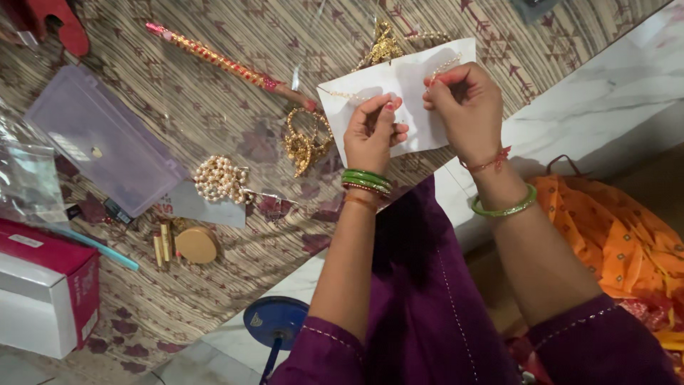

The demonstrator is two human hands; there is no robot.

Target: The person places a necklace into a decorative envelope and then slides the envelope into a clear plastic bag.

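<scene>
Woven mat [214, 107] with a dark red leaf print covers most of the surface, set on pale marble floor [613, 78] that runs off to the right. Orange cloth [627, 242] bunched at the right edge, my purple dress [420, 299] in the middle. White and pink box [43, 292] at lower left, clear plastic box lid [100, 142] above it on the mat. White card [406, 100] sits near the top centre, and both my hands are on it. My left hand [372, 132] pinches a thin gold chain [342, 94] against the card, fingers closed on it. My right hand [463, 107] pinches the other end of the chain at the card's upper right, hands just beside each other. Long beaded stick [221, 60] lies diagonally upper left. Pearl cluster [219, 178] left of the card, gold earrings [306, 142] between them. Round tan compact [197, 244] lower down. Blue disc [274, 321] at the mat's bottom edge.
</scene>
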